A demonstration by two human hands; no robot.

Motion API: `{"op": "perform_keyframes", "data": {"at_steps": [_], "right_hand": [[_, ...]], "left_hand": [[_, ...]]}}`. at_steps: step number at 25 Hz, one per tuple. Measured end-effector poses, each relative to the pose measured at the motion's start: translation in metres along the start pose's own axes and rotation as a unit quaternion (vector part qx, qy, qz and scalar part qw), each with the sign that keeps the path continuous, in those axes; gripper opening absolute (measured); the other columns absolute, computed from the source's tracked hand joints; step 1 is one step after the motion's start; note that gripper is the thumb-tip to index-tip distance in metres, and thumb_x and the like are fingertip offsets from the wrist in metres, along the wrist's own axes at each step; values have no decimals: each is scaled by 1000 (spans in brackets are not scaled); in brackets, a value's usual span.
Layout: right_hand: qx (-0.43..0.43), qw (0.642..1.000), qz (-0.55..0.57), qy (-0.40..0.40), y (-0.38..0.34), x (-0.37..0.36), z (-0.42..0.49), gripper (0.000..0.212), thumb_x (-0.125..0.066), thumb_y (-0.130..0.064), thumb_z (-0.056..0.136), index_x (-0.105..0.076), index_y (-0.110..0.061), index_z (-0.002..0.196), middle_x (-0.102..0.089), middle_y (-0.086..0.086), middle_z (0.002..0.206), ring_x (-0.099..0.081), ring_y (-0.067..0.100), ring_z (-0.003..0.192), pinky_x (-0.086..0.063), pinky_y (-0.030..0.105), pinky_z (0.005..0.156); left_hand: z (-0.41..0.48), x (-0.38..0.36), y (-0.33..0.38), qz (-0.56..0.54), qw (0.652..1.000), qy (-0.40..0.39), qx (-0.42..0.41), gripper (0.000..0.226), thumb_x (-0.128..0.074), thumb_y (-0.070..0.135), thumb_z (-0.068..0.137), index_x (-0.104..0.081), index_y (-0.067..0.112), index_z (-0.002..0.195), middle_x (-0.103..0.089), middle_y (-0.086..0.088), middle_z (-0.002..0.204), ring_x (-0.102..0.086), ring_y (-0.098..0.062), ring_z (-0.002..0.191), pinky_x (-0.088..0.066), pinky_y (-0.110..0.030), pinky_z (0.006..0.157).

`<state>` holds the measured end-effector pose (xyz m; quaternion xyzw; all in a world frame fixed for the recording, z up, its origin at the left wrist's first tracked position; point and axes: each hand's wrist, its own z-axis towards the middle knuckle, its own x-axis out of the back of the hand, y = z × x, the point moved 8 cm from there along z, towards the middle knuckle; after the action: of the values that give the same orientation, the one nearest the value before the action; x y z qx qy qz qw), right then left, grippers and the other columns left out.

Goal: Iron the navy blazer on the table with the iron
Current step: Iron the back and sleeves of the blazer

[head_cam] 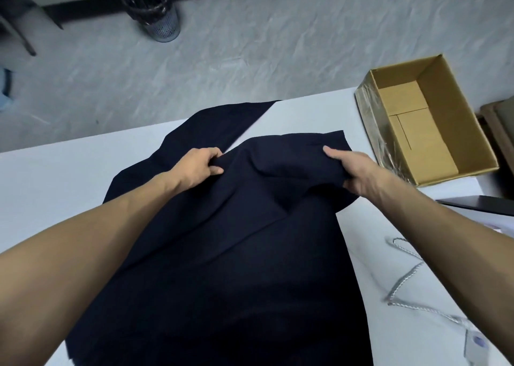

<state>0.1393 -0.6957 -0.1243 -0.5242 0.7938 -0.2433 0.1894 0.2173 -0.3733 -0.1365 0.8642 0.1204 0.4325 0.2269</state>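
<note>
Both the left hand (199, 165) and right hand (354, 172) pinch the rumpled navy blazer's (236, 254) raised folds between fingers (216, 170).

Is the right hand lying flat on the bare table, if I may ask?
No, the right hand grips a fold of the navy blazer.

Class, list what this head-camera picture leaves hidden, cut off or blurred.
Head view only.
1. iron: nowhere in frame.
2. blazer: near hem cut off by bottom edge.
3. right hand: fingers hidden under blazer cloth.
4. grey cord: motion-blurred, its end unclear.
5. flat black item: cut off by right edge.
</note>
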Motion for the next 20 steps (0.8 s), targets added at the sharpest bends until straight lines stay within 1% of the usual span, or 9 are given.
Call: {"op": "perform_keyframes", "data": {"at_steps": [2,4,7,9,12,13,15,17,20], "right_hand": [[141,984,-22,102,-24,-1,-16,10,-66,-27,85,-66,-17,85,-68,-2,83,-65,20,78,-51,34,70],[333,923,-44,187,-50,5,-67,17,-61,-29,82,-56,-27,66,-55,-9,75,-52,13,71,-43,33,68],[545,800,-128,215,-63,7,-134,27,-64,-30,87,-58,-25,62,-50,-22,110,-49,11,107,-39,28,92],[527,810,-129,223,-68,8,-123,29,-63,-33,89,-61,-17,66,-51,-23,114,-49,5,111,-39,27,96],[379,896,-110,202,-80,0,-48,23,-58,-42,87,-63,-20,93,-59,-12,94,-54,5,87,-42,31,83],[332,914,-152,178,-78,-1,-20,34,-60,-42,88,-59,-25,116,-59,-9,111,-54,7,100,-42,30,91],[260,923,-240,154,-54,11,20,65,-65,-39,86,-38,-23,144,-45,2,142,-45,15,126,-37,33,106],[197,901,-343,179,-13,39,36,60,-66,-38,85,-47,-13,137,-50,10,137,-49,24,123,-41,36,103],[183,870,-425,170,41,56,33,42,-69,-44,85,-64,-11,111,-56,11,120,-55,28,111,-45,41,97]], "left_hand": [[-5,14,1,-11,996,84,-12,8,-61,23,97,-63,22,89,-66,3,82,-62,-21,81,-44,-30,74],[-19,35,-2,-50,982,179,-25,18,-53,30,100,-61,23,87,-65,4,77,-59,-18,76,-42,-31,72],[-43,63,-1,-52,958,276,-61,27,-43,36,103,-53,21,82,-58,3,69,-51,-19,68,-38,-30,68],[-35,70,6,-87,951,294,-50,24,-41,31,103,-52,20,84,-58,3,74,-51,-17,73,-40,-32,76],[-7,62,15,-67,951,296,56,24,-48,29,102,-56,12,116,-61,-9,112,-52,-27,108,-36,-42,99],[-5,55,21,-14,954,292,62,34,-52,30,100,-53,9,127,-56,-13,125,-48,-31,117,-34,-43,103],[-11,31,44,99,954,278,-48,46,-62,31,95,-50,7,134,-49,-15,134,-46,-34,122,-36,-44,105],[-28,-20,67,201,940,191,-200,49,-64,33,93,-50,12,135,-47,-12,138,-50,-33,119,-40,-43,103],[-22,-94,70,297,934,39,-197,57,-46,45,101,-31,23,151,-26,-9,157,-38,-29,135,-30,-40,112]]}}
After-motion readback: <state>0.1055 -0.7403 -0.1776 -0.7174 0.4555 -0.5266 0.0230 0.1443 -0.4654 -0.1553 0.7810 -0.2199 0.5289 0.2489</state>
